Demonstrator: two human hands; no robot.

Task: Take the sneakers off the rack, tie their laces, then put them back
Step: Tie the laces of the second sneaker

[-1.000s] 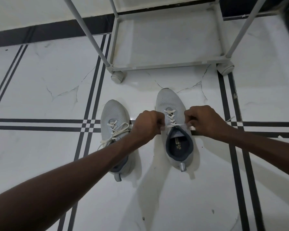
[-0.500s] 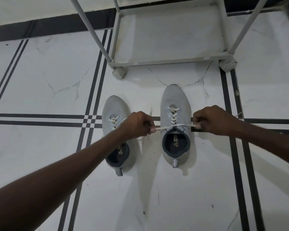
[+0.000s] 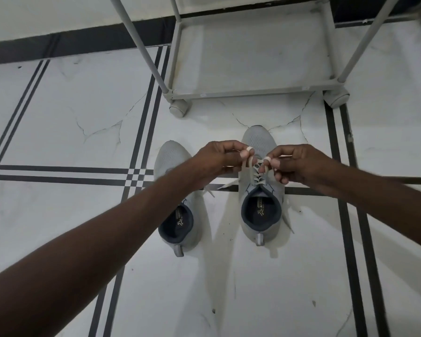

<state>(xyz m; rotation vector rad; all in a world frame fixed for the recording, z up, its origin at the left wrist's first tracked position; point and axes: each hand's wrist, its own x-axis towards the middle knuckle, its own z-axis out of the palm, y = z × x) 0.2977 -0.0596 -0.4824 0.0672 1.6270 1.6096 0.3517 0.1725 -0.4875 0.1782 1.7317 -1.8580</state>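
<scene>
Left hand (image 3: 219, 158): grip pinched tight on a loop of the lace (image 3: 247, 164), raised above the right sneaker (image 3: 260, 188).
Right hand (image 3: 295, 164): grip closed the same way on the other lace end, just beside the left hand.
Sneakers: both stand on the floor (image 3: 58, 117) in front of the rack (image 3: 253, 91), toes toward it; the left sneaker (image 3: 175, 210) lies partly under the left forearm, its laces loose as far as I can tell.
Risk, loops: either loop may slip from the fingertips while crossing, so the bow collapses.
Risk, tension: pulling unevenly could drag the light sneaker sideways or leave one loop too short.
Risk, loose tail: the free end trailing on the floor could get caught in the knot.
</scene>
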